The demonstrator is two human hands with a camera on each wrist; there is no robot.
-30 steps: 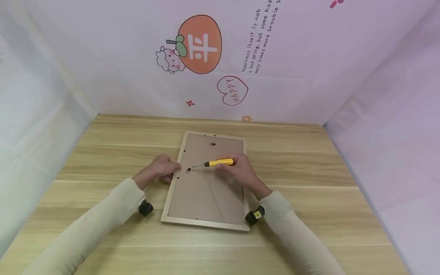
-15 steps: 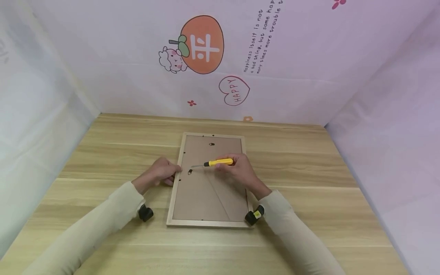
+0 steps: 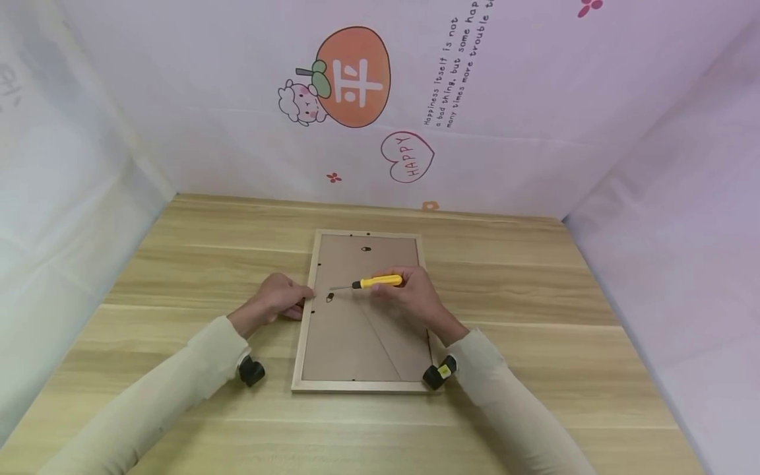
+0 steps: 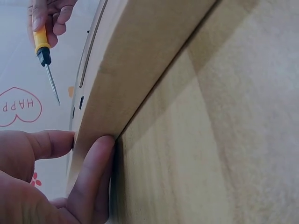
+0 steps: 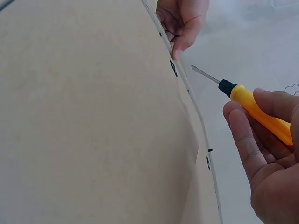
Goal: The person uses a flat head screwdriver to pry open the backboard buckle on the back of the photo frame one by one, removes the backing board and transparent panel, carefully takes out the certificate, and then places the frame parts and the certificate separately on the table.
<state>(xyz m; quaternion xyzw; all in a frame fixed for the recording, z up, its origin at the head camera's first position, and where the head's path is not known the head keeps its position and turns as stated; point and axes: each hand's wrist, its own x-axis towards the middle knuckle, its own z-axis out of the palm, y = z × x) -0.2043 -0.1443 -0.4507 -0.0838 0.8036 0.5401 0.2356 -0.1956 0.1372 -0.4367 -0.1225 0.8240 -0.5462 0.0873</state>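
A picture frame with pale wooden edges lies face down on the table, its brown backing board facing up. My left hand pinches the frame's left edge, thumb over the top; the left wrist view shows the fingers against its outer side. In my right hand is a screwdriver with a yellow handle and black collar, held between thumb and fingers. Its flat tip points left, raised over the board. One small dark hanger lies just below the tip in the head view, another hanger farther back.
Small dark tabs line the frame's inner edge. The wood-grain table extends around it. White printed cloth hangs behind, with plain cloth walls left and right. Each wrist carries a small black camera.
The frame has turned slightly, its near end swinging right, so it lies straighter on the table. My left hand has kept hold of its edge. The screwdriver has hardly moved.
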